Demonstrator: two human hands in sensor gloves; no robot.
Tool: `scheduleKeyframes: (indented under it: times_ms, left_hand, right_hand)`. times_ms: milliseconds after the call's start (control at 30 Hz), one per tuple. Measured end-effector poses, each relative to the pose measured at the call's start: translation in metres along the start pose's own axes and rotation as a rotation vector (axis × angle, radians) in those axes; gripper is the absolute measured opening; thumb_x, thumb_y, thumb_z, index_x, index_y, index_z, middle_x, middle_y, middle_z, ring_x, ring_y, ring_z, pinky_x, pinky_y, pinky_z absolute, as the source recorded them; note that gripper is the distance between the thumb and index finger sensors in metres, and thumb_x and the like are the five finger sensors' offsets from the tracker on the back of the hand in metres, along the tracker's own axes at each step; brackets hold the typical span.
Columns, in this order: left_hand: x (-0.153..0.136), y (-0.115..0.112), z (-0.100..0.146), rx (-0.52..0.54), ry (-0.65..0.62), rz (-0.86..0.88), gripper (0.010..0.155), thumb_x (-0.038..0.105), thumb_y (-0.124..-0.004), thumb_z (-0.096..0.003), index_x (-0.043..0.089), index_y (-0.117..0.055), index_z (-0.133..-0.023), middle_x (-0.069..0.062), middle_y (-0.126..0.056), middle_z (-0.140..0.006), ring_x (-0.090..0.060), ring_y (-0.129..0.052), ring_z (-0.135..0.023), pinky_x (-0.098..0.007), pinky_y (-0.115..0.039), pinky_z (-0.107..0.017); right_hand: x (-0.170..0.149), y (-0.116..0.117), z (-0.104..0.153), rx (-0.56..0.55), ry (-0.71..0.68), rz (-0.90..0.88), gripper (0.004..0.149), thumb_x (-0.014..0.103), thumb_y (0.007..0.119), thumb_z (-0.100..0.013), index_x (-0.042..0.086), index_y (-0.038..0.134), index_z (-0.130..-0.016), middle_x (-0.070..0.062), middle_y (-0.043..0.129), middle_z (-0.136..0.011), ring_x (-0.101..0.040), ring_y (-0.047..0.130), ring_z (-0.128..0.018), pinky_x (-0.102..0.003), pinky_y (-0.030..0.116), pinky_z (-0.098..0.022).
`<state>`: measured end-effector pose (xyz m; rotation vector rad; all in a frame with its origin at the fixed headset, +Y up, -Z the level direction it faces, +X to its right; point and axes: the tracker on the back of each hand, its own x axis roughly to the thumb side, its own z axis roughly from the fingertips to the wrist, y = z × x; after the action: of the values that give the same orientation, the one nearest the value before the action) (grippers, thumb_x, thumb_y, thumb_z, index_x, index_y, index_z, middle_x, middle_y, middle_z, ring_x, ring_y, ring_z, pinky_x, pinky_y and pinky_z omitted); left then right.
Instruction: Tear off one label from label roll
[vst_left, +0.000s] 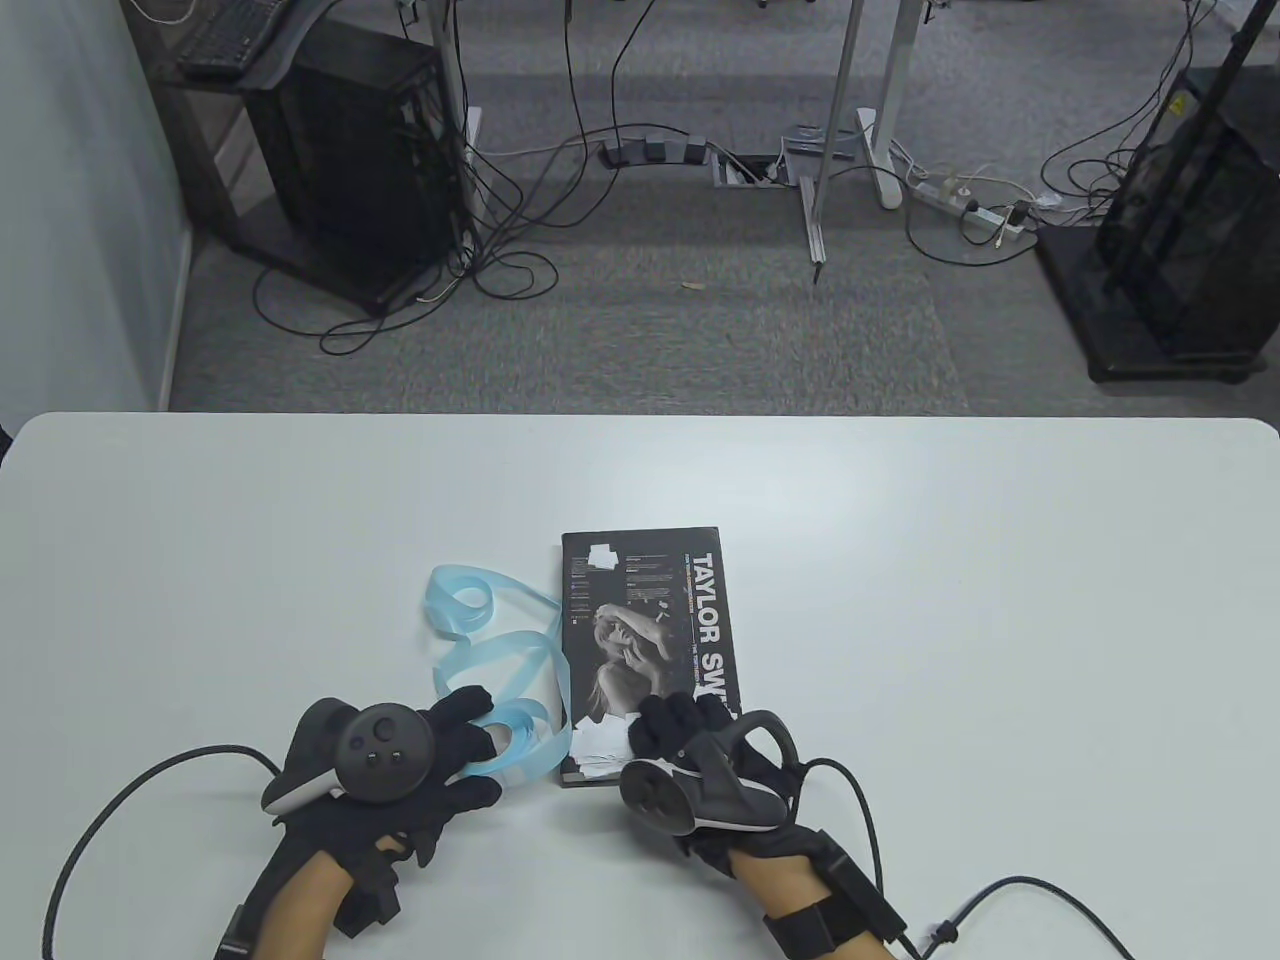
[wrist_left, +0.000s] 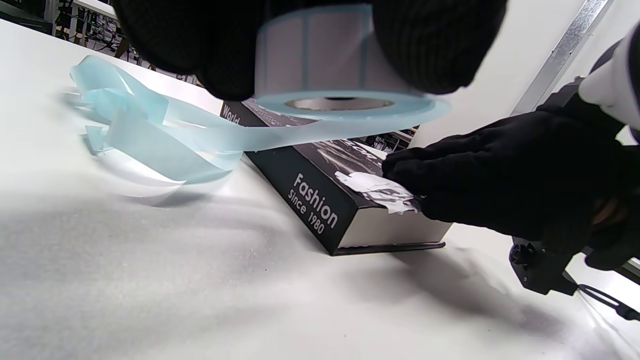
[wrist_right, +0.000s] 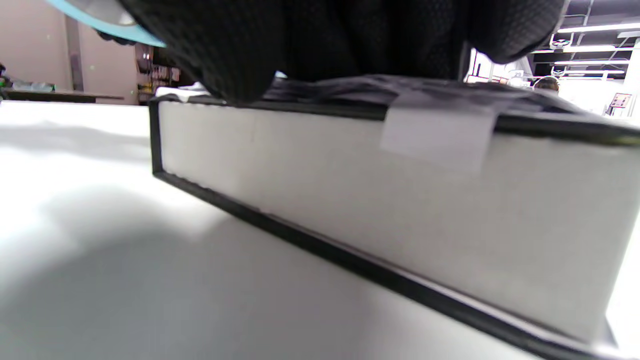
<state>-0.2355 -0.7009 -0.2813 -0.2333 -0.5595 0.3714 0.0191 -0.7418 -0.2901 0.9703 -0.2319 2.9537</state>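
"TAYLOR SW…" in white capitals down the cover of a black book (vst_left: 650, 640); "Fashion Since 1980" on its spine, plus "World" partly hidden. Flat on the white table (vst_left: 1000, 600), long axis running away from the person, pale page block facing near.

Label roll (wrist_left: 325, 65) clamped between gloved fingers (wrist_left: 430, 45) of left hand (vst_left: 400, 770), lifted off the table just left of the book; core axis upright, white rectangular labels on glossy pale-blue backing. Empty backing ribbon (vst_left: 490, 630) curling in loose loops across the table.

Right hand (vst_left: 700, 770) pressing fingers together on a crumpled white label (wrist_left: 380, 190) at the book's near corner; another label (wrist_right: 440, 135) folded over the cover edge.
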Motion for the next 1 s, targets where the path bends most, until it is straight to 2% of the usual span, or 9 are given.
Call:
scheduleKeyframes:
  times_ms: [200, 333, 633, 1000]
  left_hand:
    - [-0.01, 0.004, 0.003, 0.02, 0.035, -0.02, 0.059, 0.047, -0.078, -0.0458, 0.009, -0.074, -0.09, -0.015, -0.048, -0.113, -0.038, -0.076, -0.091, -0.054, -0.066, -0.066]
    - [-0.023, 0.007, 0.004, 0.037, 0.083, -0.026, 0.058, 0.047, -0.078, -0.0458, 0.009, -0.074, -0.089, -0.015, -0.049, -0.113, -0.038, -0.077, -0.091, -0.054, -0.066, -0.066]
    - [-0.068, 0.01, 0.012, 0.024, 0.293, -0.104, 0.058, 0.048, -0.078, -0.0457, 0.009, -0.075, -0.089, -0.015, -0.056, -0.111, -0.039, -0.079, -0.09, -0.054, -0.067, -0.065]
    - [-0.111, 0.002, 0.021, -0.062, 0.509, -0.139, 0.058, 0.048, -0.077, -0.0471, 0.009, -0.074, -0.09, -0.015, -0.056, -0.111, -0.039, -0.078, -0.091, -0.055, -0.067, -0.066]
  right_hand:
    - [-0.024, -0.002, 0.002, -0.069, 0.094, -0.212, 0.042, 0.038, 0.084, -0.042, 0.012, 0.09, -0.075, -0.015, 0.091, -0.082, -0.04, 0.094, -0.073, -0.057, 0.075, -0.055]
    - [-0.046, -0.008, 0.006, -0.142, 0.181, -0.317, 0.043, 0.038, 0.083, -0.042, 0.011, 0.09, -0.074, -0.017, 0.093, -0.08, -0.041, 0.096, -0.07, -0.056, 0.076, -0.053]
    - [-0.073, -0.021, 0.021, -0.253, 0.27, -0.374, 0.043, 0.039, 0.083, -0.042, 0.011, 0.091, -0.074, -0.017, 0.094, -0.079, -0.041, 0.097, -0.069, -0.056, 0.077, -0.053]
    - [-0.074, -0.023, 0.022, -0.245, 0.267, -0.379, 0.043, 0.04, 0.083, -0.042, 0.011, 0.091, -0.074, -0.017, 0.094, -0.079, -0.041, 0.097, -0.069, -0.056, 0.076, -0.053]
